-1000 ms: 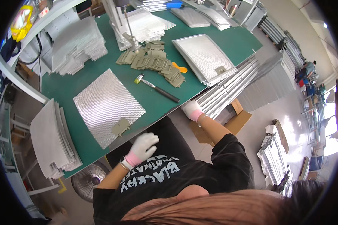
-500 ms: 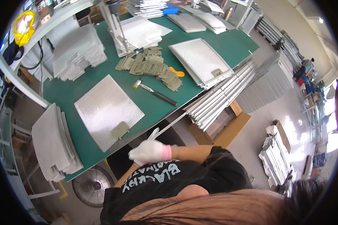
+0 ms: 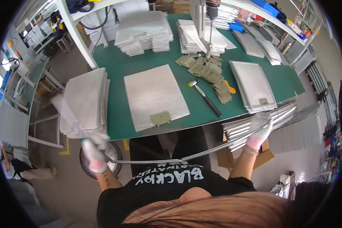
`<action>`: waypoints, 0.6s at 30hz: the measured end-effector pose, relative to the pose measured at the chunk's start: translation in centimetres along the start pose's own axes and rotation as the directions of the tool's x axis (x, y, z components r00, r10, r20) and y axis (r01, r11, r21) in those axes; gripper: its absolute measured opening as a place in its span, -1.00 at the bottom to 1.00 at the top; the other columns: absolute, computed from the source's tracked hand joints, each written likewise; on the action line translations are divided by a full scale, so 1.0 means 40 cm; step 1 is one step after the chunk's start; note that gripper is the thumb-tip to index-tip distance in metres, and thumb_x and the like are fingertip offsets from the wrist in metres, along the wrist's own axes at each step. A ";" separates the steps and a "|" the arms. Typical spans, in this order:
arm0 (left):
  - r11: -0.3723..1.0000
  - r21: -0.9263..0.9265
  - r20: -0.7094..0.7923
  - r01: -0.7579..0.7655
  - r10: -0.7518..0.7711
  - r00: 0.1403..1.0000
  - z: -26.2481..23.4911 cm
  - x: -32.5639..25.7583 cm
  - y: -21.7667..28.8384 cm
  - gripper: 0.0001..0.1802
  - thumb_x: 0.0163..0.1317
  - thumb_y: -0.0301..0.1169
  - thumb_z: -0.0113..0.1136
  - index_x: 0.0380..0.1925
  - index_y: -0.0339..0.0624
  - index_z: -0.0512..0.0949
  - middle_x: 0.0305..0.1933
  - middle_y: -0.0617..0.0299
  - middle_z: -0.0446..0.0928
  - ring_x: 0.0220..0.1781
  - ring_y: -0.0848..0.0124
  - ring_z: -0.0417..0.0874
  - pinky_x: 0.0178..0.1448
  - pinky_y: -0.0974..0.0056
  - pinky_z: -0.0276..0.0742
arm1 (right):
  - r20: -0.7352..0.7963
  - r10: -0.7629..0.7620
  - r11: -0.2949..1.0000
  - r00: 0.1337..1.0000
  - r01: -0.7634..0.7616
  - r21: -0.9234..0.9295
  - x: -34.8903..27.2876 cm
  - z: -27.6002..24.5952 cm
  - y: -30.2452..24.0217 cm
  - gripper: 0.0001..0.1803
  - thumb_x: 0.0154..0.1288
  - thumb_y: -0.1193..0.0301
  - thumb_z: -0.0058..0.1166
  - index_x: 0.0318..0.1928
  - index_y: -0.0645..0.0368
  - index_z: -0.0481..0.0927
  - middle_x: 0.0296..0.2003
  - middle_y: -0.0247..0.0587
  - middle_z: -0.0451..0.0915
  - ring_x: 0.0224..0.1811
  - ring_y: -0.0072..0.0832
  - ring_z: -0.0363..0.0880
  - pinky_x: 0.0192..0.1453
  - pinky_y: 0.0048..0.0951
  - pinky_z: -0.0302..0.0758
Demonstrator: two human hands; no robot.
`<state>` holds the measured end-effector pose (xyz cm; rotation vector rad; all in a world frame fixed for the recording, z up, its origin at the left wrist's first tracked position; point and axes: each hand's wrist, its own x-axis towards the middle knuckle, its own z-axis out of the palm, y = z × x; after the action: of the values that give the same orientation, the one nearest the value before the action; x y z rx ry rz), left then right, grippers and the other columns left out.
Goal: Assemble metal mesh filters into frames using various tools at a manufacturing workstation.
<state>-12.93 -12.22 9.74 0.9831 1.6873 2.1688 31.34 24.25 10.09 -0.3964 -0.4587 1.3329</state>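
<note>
My left hand [image 3: 93, 154] and my right hand [image 3: 260, 136], both in white gloves with pink cuffs, are spread wide in front of my body. Between them runs a long, thin metal frame strip [image 3: 148, 162], slightly bowed, just off the table's near edge. Each hand is closed on it. Blurred lengths of strip also angle away beyond both hands. On the green table [image 3: 117, 129] lies a silver mesh sheet [image 3: 154, 93] with an olive-green plate [image 3: 161, 119] on its near edge. A hammer [image 3: 205, 98] with a black handle rests to its right.
Mesh stacks [image 3: 83, 98] stand at the table's left. Olive plates [image 3: 212, 74] are heaped near a drill press [image 3: 212, 11] and an orange tool [image 3: 230, 87]. Framed panels [image 3: 252, 85] lie at right, above bundled metal strips [image 3: 235, 131] and a cardboard box [image 3: 268, 155]. A floor fan [image 3: 116, 152] stands below.
My hands have moved apart, left and right, from close together at my waist. The strip now spans between them. The view has turned, shifting the table to the right.
</note>
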 end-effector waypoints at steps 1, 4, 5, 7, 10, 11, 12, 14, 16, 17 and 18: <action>0.990 0.128 0.069 0.067 -0.076 0.995 0.033 -0.023 -0.039 -0.34 0.54 0.06 -0.32 -0.60 -0.15 0.43 -0.68 0.33 0.40 -0.70 0.53 0.26 -0.52 0.35 0.19 | 0.043 -0.027 0.999 0.999 0.028 -0.017 0.037 0.018 -0.012 -0.76 0.45 0.20 0.02 -0.21 0.09 0.56 -0.25 -0.33 0.57 -0.15 -0.48 0.49 0.01 -0.35 0.44; 0.931 0.247 0.184 0.269 -0.317 0.930 0.143 -0.128 -0.200 -0.39 0.55 -0.06 -0.26 -0.59 -0.22 0.47 -0.70 0.30 0.37 -0.70 0.52 0.29 -0.56 0.36 0.23 | 0.247 0.045 0.998 0.968 -0.031 -0.062 0.056 0.150 0.071 -0.75 0.44 0.19 0.05 -0.28 0.09 0.57 -0.37 -0.35 0.55 -0.27 -0.53 0.47 -0.12 -0.36 0.44; 0.920 0.215 0.158 0.329 -0.365 0.917 0.169 -0.178 -0.246 -0.41 0.55 -0.06 -0.25 -0.57 -0.22 0.46 -0.70 0.30 0.37 -0.71 0.54 0.29 -0.57 0.37 0.23 | 0.284 0.147 0.989 0.947 -0.142 -0.040 0.065 0.176 0.136 -0.74 0.43 0.19 0.07 -0.31 0.09 0.57 -0.40 -0.36 0.54 -0.31 -0.51 0.47 -0.16 -0.37 0.43; 0.890 0.087 0.126 0.447 -0.455 0.882 0.207 -0.238 -0.289 -0.45 0.55 -0.07 -0.26 -0.53 -0.21 0.43 -0.71 0.29 0.35 -0.73 0.57 0.28 -0.59 0.39 0.21 | 0.294 0.327 0.943 0.898 -0.329 -0.044 0.077 0.188 0.307 -0.73 0.43 0.19 0.08 -0.35 0.08 0.55 -0.43 -0.39 0.53 -0.36 -0.49 0.46 -0.19 -0.40 0.43; 0.808 -0.028 0.162 0.588 -0.577 0.800 0.207 -0.299 -0.309 -0.53 0.56 -0.13 -0.26 -0.38 -0.24 0.45 -0.67 0.29 0.38 -0.65 0.55 0.36 -0.50 0.38 0.34 | 0.178 0.608 0.794 0.774 -0.592 -0.135 0.013 0.160 0.545 -0.70 0.47 0.11 0.01 -0.32 0.02 0.52 -0.38 -0.32 0.54 -0.27 -0.40 0.51 -0.09 -0.28 0.48; 0.886 0.118 0.080 0.448 -0.458 0.885 0.216 -0.312 -0.307 -0.63 0.51 -0.18 -0.17 -0.21 -0.29 0.45 -0.51 0.19 0.45 -0.47 0.44 0.46 -0.29 0.30 0.42 | 0.302 0.685 0.721 0.663 -0.674 -0.158 0.010 0.108 0.606 -0.77 0.48 0.16 0.03 -0.26 0.01 0.53 -0.40 -0.34 0.57 -0.25 -0.40 0.56 -0.04 -0.26 0.54; 0.913 0.276 0.010 0.299 -0.314 0.949 0.221 -0.322 -0.301 -0.65 0.47 -0.23 -0.07 -0.05 -0.34 0.45 -0.35 0.10 0.52 -0.28 0.33 0.56 -0.08 0.22 0.51 | 0.365 0.763 0.593 0.533 -0.802 -0.068 -0.007 0.095 0.637 -0.78 0.49 0.18 0.02 -0.22 0.04 0.52 -0.38 -0.33 0.56 -0.23 -0.39 0.57 -0.04 -0.27 0.56; 0.553 0.829 0.025 -0.084 0.112 0.993 0.255 -0.325 -0.251 -0.21 0.10 -0.40 0.24 0.34 -0.37 0.19 0.28 -0.19 0.26 0.40 -0.11 0.20 0.50 -0.04 0.03 | 0.120 0.781 0.618 0.613 -0.729 -0.294 -0.051 0.063 0.644 -0.83 0.50 0.25 -0.03 -0.16 0.05 0.48 -0.32 -0.32 0.55 -0.23 -0.41 0.58 -0.14 -0.32 0.54; 0.602 0.763 0.156 -0.235 0.182 0.971 0.299 -0.307 -0.186 -0.24 0.07 -0.40 0.26 0.30 -0.37 0.23 0.27 -0.18 0.29 0.38 -0.16 0.23 0.50 -0.04 0.06 | 0.406 0.695 0.587 0.593 -0.143 -0.797 -0.089 0.013 0.608 -0.81 0.51 0.25 -0.06 -0.20 0.09 0.48 -0.36 -0.37 0.51 -0.23 -0.49 0.56 -0.19 -0.43 0.51; 0.737 0.648 0.246 -0.192 0.036 0.969 0.315 -0.312 -0.204 -0.30 0.13 -0.41 0.26 0.27 -0.38 0.26 0.27 -0.13 0.31 0.36 -0.06 0.29 0.48 -0.01 0.14 | 0.475 0.695 0.578 0.539 -0.026 -0.816 -0.108 -0.005 0.589 -0.79 0.52 0.26 -0.07 -0.22 0.11 0.47 -0.39 -0.41 0.47 -0.26 -0.56 0.53 -0.22 -0.49 0.48; 0.923 0.055 0.181 0.382 -0.385 0.905 0.349 -0.348 -0.259 -0.41 0.29 -0.38 0.19 0.26 -0.36 0.27 0.29 -0.04 0.33 0.35 0.08 0.34 0.45 0.06 0.21 | 0.547 0.707 0.574 0.449 0.087 -0.814 -0.155 0.014 0.566 -0.77 0.52 0.26 -0.08 -0.24 0.14 0.47 -0.42 -0.44 0.43 -0.28 -0.62 0.50 -0.26 -0.55 0.45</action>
<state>3.94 -5.80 -3.29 0.7540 1.6482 1.7528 11.21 22.55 -1.88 -0.5208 -1.9775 1.6563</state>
